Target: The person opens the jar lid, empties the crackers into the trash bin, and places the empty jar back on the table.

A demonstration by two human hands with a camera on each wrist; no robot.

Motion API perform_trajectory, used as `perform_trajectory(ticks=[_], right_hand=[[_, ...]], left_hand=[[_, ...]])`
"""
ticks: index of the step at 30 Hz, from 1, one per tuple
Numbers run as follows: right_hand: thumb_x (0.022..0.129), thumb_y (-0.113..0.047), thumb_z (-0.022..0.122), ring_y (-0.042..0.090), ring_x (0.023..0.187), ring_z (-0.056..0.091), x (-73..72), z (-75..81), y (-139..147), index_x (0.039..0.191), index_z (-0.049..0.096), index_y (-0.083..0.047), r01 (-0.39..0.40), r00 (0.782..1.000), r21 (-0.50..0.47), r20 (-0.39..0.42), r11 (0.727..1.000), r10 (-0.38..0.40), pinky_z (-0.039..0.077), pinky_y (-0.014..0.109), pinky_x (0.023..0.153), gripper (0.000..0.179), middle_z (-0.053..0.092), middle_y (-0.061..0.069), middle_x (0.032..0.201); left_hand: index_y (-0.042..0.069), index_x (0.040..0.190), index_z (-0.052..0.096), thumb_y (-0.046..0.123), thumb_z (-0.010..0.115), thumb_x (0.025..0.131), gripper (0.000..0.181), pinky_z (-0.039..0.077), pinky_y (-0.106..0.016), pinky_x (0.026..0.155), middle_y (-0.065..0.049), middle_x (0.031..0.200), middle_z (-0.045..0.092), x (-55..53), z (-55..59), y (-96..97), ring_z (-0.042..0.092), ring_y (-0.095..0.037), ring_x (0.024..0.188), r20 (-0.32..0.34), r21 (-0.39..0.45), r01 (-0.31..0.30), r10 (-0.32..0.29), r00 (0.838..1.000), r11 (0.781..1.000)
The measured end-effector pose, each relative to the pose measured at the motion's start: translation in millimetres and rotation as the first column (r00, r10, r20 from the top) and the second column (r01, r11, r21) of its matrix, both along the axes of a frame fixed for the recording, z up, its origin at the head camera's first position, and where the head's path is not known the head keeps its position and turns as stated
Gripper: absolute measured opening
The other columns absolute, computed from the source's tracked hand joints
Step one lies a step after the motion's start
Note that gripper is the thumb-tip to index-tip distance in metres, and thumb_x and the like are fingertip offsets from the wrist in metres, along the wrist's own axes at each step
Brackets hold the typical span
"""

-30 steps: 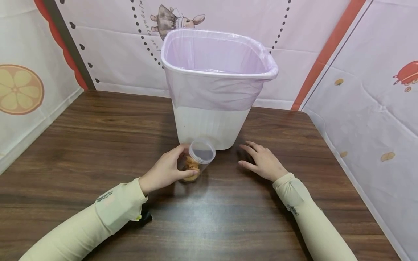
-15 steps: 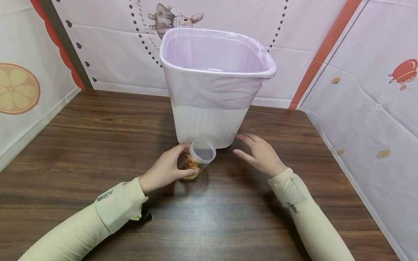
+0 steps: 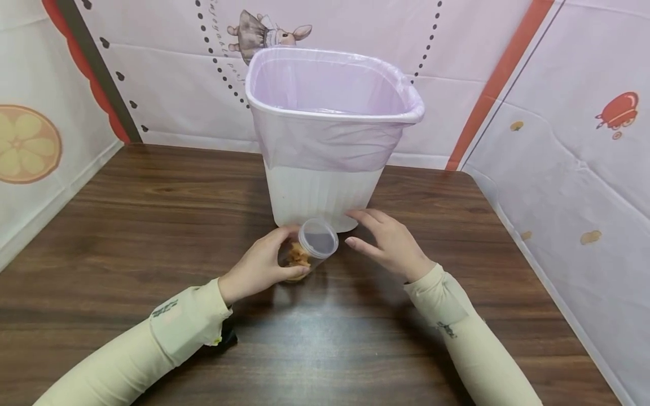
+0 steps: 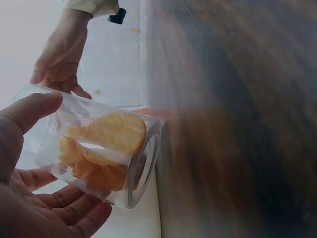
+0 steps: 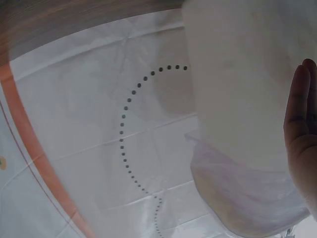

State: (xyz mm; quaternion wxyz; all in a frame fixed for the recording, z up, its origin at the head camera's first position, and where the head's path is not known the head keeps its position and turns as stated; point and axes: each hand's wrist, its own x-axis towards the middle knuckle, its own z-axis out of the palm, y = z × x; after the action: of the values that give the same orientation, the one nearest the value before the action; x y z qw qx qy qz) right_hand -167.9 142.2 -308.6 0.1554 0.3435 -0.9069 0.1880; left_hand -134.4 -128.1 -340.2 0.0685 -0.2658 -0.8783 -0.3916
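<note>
My left hand [image 3: 264, 261] grips a clear plastic jar [image 4: 106, 148] from its side, thumb on one side and fingers round the other. Several yellow-orange chips [image 4: 113, 139] lie inside, near its base. In the head view the jar leans to the right, its round top [image 3: 319, 237] tipped toward the right hand. My right hand [image 3: 388, 242] is held just right of the jar, fingers extended and holding nothing. In the right wrist view only part of that hand [image 5: 303, 119] shows, at the right edge.
A white bin [image 3: 320, 194] lined with a thin purple bag [image 3: 335, 141] stands right behind the jar. Dark wood table [image 3: 167, 225] runs around it. Printed cloth walls [image 3: 538, 129] close off the back and both sides. A small black object [image 3: 228, 338] shows beneath the left sleeve.
My right hand has moved left, closer to the jar, its fingers now overlapping the bin's lower right corner. My left hand keeps its hold on the jar, almost still.
</note>
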Motion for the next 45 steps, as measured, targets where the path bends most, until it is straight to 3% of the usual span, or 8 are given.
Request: perform_trajectory(ticks=[7,13,21,40,45], right_hand=[[0.093,-0.071,0.025,0.023,0.115,0.061,3.8,4.8,-9,0.135,0.053,-0.015,0.012,1.000,-0.017,-0.018,1.000,-0.012,0.050,0.043,0.093,0.076,0.063,0.007,0.123],[0.090,-0.075,0.018,0.022,0.110,0.063,10.4,8.4,-21,0.138,0.050,-0.016,0.003,0.999,-0.014,-0.033,1.000,-0.003,0.052,0.041,0.088,0.082,0.065,0.006,0.120],[0.089,-0.076,0.016,0.021,0.103,0.063,19.0,12.1,-35,0.141,0.046,-0.018,-0.006,1.000,-0.008,-0.023,1.000,0.006,0.054,0.040,0.080,0.084,0.065,0.009,0.115],[0.090,-0.074,0.018,0.017,0.093,0.063,25.6,8.9,-39,0.129,0.057,-0.015,-0.033,0.987,0.000,-0.159,0.999,0.032,0.054,0.033,0.075,0.081,0.063,0.004,0.105],[0.091,-0.071,0.031,0.017,0.089,0.062,25.8,8.2,-39,0.128,0.058,-0.015,-0.029,0.980,0.012,-0.194,1.000,0.031,0.053,0.032,0.072,0.072,0.063,0.004,0.103]], left_hand=[[0.009,0.130,0.051,0.022,0.083,0.075,0.066,0.049,-0.040,0.092,-0.003,0.119,0.063,-2.1,2.5,5.6,0.059,-0.017,0.107,0.022,0.012,-0.002,0.001,1.000,1.000],[0.012,0.129,0.051,0.024,0.083,0.075,0.065,0.049,-0.038,0.092,0.000,0.117,0.063,-2.4,1.2,7.7,0.058,-0.014,0.105,0.028,-0.013,-0.008,0.009,1.000,1.000],[0.010,0.128,0.052,0.023,0.084,0.074,0.064,0.049,-0.039,0.089,-0.001,0.115,0.064,-1.6,0.8,6.9,0.058,-0.015,0.103,-0.015,-0.025,-0.018,0.018,1.000,1.000],[0.011,0.128,0.052,0.023,0.083,0.074,0.064,0.050,-0.039,0.087,-0.001,0.115,0.063,0.9,-0.1,7.6,0.058,-0.014,0.101,-0.017,-0.019,-0.008,0.007,1.000,1.000],[0.012,0.128,0.052,0.022,0.083,0.074,0.063,0.050,-0.038,0.087,0.000,0.114,0.063,1.2,0.0,8.4,0.058,-0.014,0.101,-0.031,-0.024,-0.004,0.003,1.000,1.000]])
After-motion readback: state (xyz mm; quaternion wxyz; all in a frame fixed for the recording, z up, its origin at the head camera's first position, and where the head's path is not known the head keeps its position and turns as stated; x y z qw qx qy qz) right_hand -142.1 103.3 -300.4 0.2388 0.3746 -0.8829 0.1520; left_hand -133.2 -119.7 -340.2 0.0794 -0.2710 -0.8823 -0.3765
